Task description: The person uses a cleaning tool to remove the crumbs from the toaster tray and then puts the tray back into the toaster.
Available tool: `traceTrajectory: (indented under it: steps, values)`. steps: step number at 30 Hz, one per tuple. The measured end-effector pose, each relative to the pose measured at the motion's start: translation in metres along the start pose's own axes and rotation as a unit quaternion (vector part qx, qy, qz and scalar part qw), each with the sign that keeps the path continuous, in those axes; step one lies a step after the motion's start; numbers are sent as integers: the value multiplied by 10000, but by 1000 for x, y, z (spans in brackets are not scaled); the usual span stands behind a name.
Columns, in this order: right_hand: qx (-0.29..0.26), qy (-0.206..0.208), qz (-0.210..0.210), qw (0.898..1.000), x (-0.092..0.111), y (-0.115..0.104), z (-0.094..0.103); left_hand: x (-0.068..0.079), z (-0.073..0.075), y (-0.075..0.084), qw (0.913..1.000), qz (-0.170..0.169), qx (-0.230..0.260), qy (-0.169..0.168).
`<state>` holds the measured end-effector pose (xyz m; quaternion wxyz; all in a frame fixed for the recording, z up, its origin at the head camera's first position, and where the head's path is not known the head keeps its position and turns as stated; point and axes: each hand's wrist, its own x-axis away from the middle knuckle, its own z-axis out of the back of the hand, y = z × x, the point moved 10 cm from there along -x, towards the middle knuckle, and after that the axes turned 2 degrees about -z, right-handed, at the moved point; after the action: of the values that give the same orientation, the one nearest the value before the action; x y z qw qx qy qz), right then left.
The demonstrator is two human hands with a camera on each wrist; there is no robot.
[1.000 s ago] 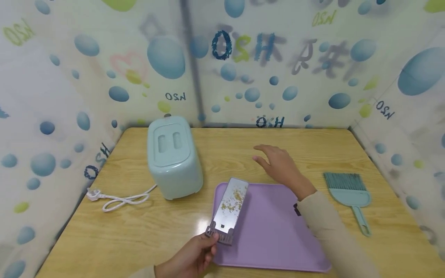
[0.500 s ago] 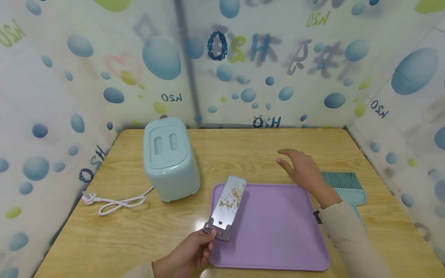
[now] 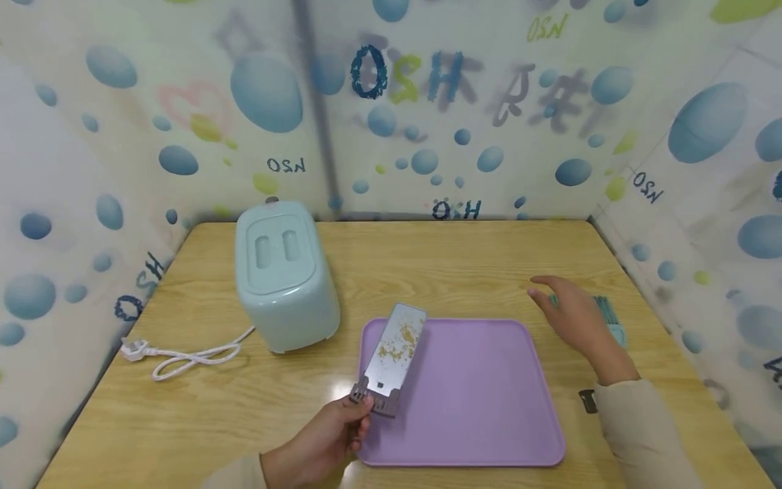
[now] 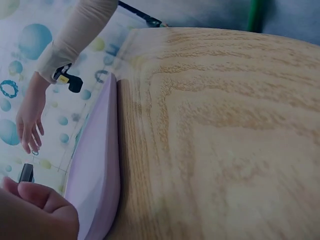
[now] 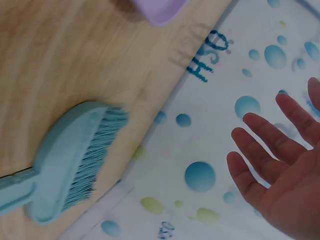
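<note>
My left hand [image 3: 324,435] pinches a toaster crumb tray [image 3: 394,353] by its grey slotted end, thumb on top. Golden-brown crumbs are scattered over its shiny metal face. It is held over the left side of a purple tray [image 3: 470,394]. In the left wrist view only the dark end of the crumb tray [image 4: 26,172] shows past my fingers. My right hand [image 3: 574,322] is raised with fingers spread, holding nothing. It overlaps a teal hand brush [image 5: 70,160] in the head view, hiding most of it. The right wrist view shows the brush lying on the table, apart from the hand.
A pale blue toaster [image 3: 284,272] with a lid on top stands at the back left. Its white cord [image 3: 201,360] lies looped beside it, ending in a plug [image 3: 137,348]. Patterned walls [image 3: 391,156] close off the wooden table at the back and sides.
My right hand has moved right, from behind the purple tray to over the brush. The left hand keeps its hold on the crumb tray, nearly still; the head view has turned slightly right.
</note>
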<state>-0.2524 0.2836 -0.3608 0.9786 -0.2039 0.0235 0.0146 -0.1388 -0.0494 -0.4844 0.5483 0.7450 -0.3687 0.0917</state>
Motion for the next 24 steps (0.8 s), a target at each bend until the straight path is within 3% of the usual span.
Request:
traceTrajectory:
  steps: [10,24]
  values:
    - [-88,-157,-659,9977,26,51,-6,-4,0,3,9994,-146,-308,0]
    - [79,-692,-1632,9841,73,109,-15,-3,-7,4,9987,-141,-487,-89]
